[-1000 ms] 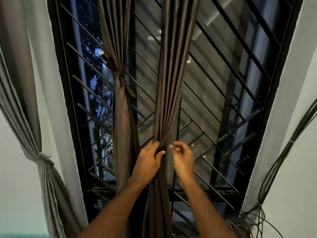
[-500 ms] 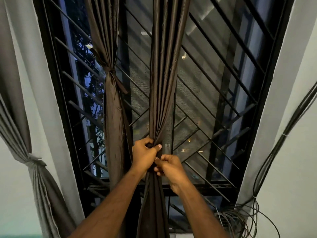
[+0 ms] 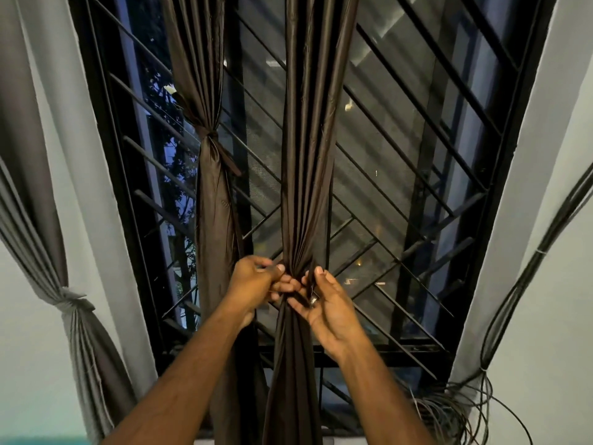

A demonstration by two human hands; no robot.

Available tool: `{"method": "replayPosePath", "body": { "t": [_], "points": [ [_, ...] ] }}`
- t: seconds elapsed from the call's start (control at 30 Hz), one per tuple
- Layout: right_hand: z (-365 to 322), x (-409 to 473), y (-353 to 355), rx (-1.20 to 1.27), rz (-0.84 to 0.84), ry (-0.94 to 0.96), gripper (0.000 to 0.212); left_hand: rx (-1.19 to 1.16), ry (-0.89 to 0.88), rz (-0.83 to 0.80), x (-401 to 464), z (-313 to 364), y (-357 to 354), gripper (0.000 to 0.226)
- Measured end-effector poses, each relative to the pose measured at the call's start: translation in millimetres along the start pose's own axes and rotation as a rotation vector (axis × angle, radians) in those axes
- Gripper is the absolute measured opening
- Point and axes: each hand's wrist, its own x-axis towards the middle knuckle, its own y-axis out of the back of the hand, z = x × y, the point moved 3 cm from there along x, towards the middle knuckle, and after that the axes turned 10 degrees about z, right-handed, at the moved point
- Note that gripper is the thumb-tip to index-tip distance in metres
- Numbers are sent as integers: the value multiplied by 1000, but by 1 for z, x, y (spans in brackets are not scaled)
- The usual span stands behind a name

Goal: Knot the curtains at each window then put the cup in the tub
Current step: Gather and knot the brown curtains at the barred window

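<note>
Centrally, 2 hands' grip pinching brown curtain (image 3: 308,175).

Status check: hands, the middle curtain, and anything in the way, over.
Left hand grips middle brown curtain at its gather. Right hand fingers around it, palm up. No knot yet. Window grille behind; nothing blocking.

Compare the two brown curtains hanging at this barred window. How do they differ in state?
The left brown curtain is already cinched with a tie high up and hangs untouched; the middle brown curtain has no knot yet. The middle one is gathered by the left hand and right hand; the left one is free of hands. Both are dark brown, glossy and pleated.
</note>
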Motion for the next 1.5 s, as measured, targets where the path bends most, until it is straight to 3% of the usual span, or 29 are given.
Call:
{"method": "replayPosePath", "body": {
  "t": [0.13,0.2,0.47,0.53,0.6,0.7,0.77,0.9,1.1,1.27,1.4,1.5],
  "points": [
    [7,0,-11,35,-37,-5,18,193,-65,-10,-1,8,6,23],
    [10,-3,-18,37,-68,-11,21,165,-83,-2,-4,7,0,20],
    [11,-2,-22,-145,-31,50,27,-28,247,-27,-8,0,-1,17],
    [10,-2,-21,-206,-41,92,27,-39,262,-42,-6,-2,-2,18],
    [10,-2,-20,-270,-55,148,25,58,147,-15,-2,-3,-1,23],
    [9,0,-14,-352,-37,251,24,199,-198,120,-2,2,2,37],
    [9,1,-10,-376,-30,294,24,327,-348,82,-7,8,0,27],
    [12,-1,-4,-468,-67,372,26,527,-380,-129,-9,11,-9,22],
    [11,-4,2,-567,-152,475,23,635,-383,-134,-8,6,-22,22],
    [-2,-3,14,-742,-149,531,19,614,-515,-149,-6,7,-20,16],
    [-22,-4,10,-671,-160,511,19,645,-688,-265,-12,6,-23,23],
    [-42,-4,2,-609,-131,602,19,613,-659,-294,-11,1,-24,29]
  ]
}}
